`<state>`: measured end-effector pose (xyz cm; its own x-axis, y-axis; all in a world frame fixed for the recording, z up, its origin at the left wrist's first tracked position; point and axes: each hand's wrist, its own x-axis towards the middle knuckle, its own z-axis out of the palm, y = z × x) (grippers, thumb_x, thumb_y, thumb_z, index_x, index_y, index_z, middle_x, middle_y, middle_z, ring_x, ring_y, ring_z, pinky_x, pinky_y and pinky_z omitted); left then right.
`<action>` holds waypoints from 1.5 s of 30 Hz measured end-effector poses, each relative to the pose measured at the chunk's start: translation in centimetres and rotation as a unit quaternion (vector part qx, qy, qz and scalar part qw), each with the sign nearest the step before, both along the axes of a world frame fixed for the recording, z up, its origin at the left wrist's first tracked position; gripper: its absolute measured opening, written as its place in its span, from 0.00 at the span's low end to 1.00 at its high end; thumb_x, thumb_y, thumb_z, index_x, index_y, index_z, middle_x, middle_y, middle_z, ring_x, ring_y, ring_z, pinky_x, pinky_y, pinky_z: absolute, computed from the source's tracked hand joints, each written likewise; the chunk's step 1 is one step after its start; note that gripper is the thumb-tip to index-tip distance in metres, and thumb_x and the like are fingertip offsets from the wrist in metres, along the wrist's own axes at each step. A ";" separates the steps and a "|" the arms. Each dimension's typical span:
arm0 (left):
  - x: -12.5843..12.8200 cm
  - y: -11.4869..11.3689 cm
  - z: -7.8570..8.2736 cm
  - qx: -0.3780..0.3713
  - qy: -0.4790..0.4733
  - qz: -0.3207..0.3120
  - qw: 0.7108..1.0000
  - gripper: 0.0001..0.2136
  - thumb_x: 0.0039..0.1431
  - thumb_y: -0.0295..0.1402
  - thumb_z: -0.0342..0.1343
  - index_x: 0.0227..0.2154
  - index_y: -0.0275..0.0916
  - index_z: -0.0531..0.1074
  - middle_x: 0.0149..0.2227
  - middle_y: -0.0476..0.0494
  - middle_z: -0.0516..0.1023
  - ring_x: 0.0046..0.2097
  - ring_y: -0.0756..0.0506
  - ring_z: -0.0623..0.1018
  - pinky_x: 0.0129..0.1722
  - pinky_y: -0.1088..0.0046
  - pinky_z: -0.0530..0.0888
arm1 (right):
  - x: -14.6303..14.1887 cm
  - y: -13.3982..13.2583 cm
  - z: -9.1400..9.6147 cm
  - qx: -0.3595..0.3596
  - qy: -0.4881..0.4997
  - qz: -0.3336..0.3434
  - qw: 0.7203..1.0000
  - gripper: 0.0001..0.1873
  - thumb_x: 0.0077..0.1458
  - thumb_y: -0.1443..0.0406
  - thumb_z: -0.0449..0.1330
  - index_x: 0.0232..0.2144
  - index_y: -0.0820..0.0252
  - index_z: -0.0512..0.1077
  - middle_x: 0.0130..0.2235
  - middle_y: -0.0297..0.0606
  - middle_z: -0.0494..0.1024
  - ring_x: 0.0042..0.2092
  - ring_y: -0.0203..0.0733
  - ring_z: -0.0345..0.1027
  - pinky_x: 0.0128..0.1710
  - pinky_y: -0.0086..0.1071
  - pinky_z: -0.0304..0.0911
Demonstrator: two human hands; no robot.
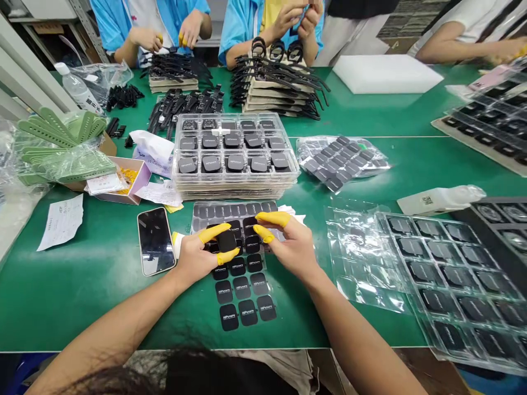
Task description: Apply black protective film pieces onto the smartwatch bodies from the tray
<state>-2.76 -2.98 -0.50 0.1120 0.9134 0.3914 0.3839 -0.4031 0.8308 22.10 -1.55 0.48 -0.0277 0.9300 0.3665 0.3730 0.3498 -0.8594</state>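
My left hand [200,257] pinches a black square pad [226,240] between two yellow-capped fingertips, just above a sheet of black HiFuture-printed pads [242,274]. That sheet lies flat on the green table mat [90,296]. My right hand [292,249] rests at the sheet's upper right, its yellow-capped fingers apart and touching the pads. No held object shows in it. Part of the sheet is hidden under both hands. A smartphone [156,241] lies face up, just left of my left hand.
A stack of clear trays [234,153] holding black pads stands ahead. Another clear tray [448,280] lies right, beside a plastic bag of grey pads [340,162]. Co-workers' hands [292,19] work behind stacked black straps [275,82]. Green watch straps [61,145] lie left.
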 end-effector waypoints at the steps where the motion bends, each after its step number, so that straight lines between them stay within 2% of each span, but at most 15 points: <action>1: 0.0 0.0 -0.1 0.007 0.003 0.004 1.000 0.22 0.50 0.35 0.79 0.50 0.41 0.87 0.42 0.45 0.92 0.37 0.43 0.90 0.43 0.66 0.91 | -0.6 -0.2 -0.3 -0.045 0.053 0.001 0.998 0.16 0.62 0.52 0.73 0.49 0.49 0.82 0.45 0.39 0.89 0.44 0.48 0.84 0.49 0.48 0.81; 3: -0.1 0.0 -0.2 0.019 0.009 0.006 1.000 0.22 0.51 0.35 0.79 0.50 0.42 0.87 0.42 0.45 0.92 0.37 0.43 0.90 0.44 0.65 0.91 | -1.2 -0.2 -0.6 -0.127 0.145 -0.009 0.981 0.23 0.55 0.50 0.78 0.49 0.51 0.83 0.44 0.41 0.89 0.44 0.49 0.85 0.49 0.48 0.83; 5: -0.2 0.0 -0.2 0.024 0.011 0.001 1.000 0.22 0.51 0.35 0.79 0.50 0.42 0.87 0.42 0.45 0.92 0.37 0.43 0.90 0.44 0.66 0.91 | -1.2 -0.1 -0.6 -0.171 0.198 -0.025 0.965 0.28 0.48 0.49 0.82 0.47 0.52 0.83 0.44 0.42 0.89 0.43 0.49 0.86 0.49 0.47 0.84; 10: -0.3 0.0 -0.2 0.017 0.007 0.001 1.000 0.22 0.52 0.33 0.79 0.51 0.42 0.86 0.43 0.45 0.92 0.37 0.43 0.91 0.44 0.66 0.91 | -1.1 0.0 -0.1 -0.188 0.252 -0.053 0.948 0.29 0.42 0.50 0.84 0.44 0.53 0.83 0.43 0.41 0.90 0.42 0.48 0.86 0.52 0.49 0.83; 17: -0.4 0.0 -0.2 0.008 0.032 0.024 0.999 0.22 0.51 0.36 0.79 0.51 0.44 0.87 0.41 0.47 0.92 0.35 0.43 0.90 0.40 0.66 0.90 | -1.5 0.2 0.3 -0.245 0.285 -0.053 0.925 0.34 0.37 0.52 0.85 0.45 0.55 0.82 0.47 0.44 0.90 0.48 0.54 0.87 0.56 0.52 0.82; 22: -0.4 0.0 -0.1 -0.004 0.045 0.031 0.999 0.22 0.51 0.39 0.78 0.50 0.45 0.87 0.41 0.47 0.92 0.36 0.42 0.90 0.43 0.64 0.90 | -1.5 0.3 0.5 -0.267 0.301 -0.051 0.914 0.35 0.34 0.54 0.87 0.44 0.55 0.81 0.45 0.43 0.89 0.50 0.53 0.86 0.57 0.51 0.82; 27: -0.3 -0.2 0.1 -0.011 0.057 0.026 0.998 0.20 0.52 0.37 0.77 0.49 0.44 0.87 0.41 0.46 0.92 0.37 0.41 0.90 0.45 0.64 0.90 | -2.1 0.3 0.2 -0.258 0.277 -0.058 0.924 0.36 0.33 0.53 0.87 0.43 0.55 0.80 0.41 0.38 0.87 0.42 0.46 0.84 0.50 0.44 0.83; 34: -0.4 -0.3 0.2 -0.036 0.037 0.018 0.998 0.22 0.51 0.38 0.78 0.51 0.43 0.87 0.43 0.45 0.92 0.39 0.41 0.90 0.47 0.62 0.90 | -2.9 0.3 -0.7 -0.201 0.210 -0.071 0.954 0.28 0.44 0.47 0.81 0.41 0.55 0.81 0.36 0.36 0.85 0.38 0.43 0.81 0.43 0.39 0.80; 38: -0.2 -0.1 0.0 -0.119 -0.040 0.005 0.992 0.25 0.48 0.39 0.80 0.51 0.42 0.87 0.43 0.43 0.92 0.42 0.40 0.90 0.50 0.61 0.89 | -3.1 0.4 -1.6 -0.150 0.181 -0.068 0.970 0.21 0.52 0.47 0.76 0.38 0.54 0.81 0.36 0.37 0.86 0.39 0.44 0.81 0.43 0.40 0.79; 41: -0.1 0.4 -0.1 -0.207 -0.140 0.000 0.968 0.32 0.44 0.45 0.82 0.53 0.39 0.85 0.46 0.39 0.91 0.45 0.38 0.90 0.49 0.61 0.90 | -3.0 0.8 -2.2 -0.106 0.146 -0.054 0.982 0.17 0.56 0.48 0.74 0.36 0.52 0.81 0.36 0.37 0.86 0.39 0.45 0.81 0.45 0.43 0.78; 43: 0.0 0.9 -0.2 -0.243 -0.186 0.004 0.952 0.36 0.41 0.47 0.83 0.54 0.37 0.84 0.47 0.37 0.91 0.44 0.38 0.90 0.47 0.61 0.90 | -2.4 1.4 -2.2 -0.064 0.128 -0.018 0.990 0.16 0.58 0.48 0.73 0.33 0.51 0.81 0.37 0.38 0.86 0.41 0.47 0.80 0.48 0.47 0.76; 45: -0.1 1.2 -0.2 -0.250 -0.201 0.011 0.947 0.38 0.40 0.48 0.83 0.54 0.37 0.84 0.47 0.37 0.91 0.44 0.39 0.90 0.46 0.62 0.90 | -1.3 1.9 -2.0 -0.030 0.123 0.028 0.992 0.20 0.56 0.44 0.73 0.28 0.51 0.79 0.41 0.41 0.86 0.46 0.50 0.79 0.52 0.51 0.74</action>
<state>-2.82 -1.82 -0.72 0.0240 0.9962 -0.0833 0.0005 0.0833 0.9965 20.76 0.39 -1.48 0.0045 0.9498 0.3128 0.1308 0.3096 -0.9418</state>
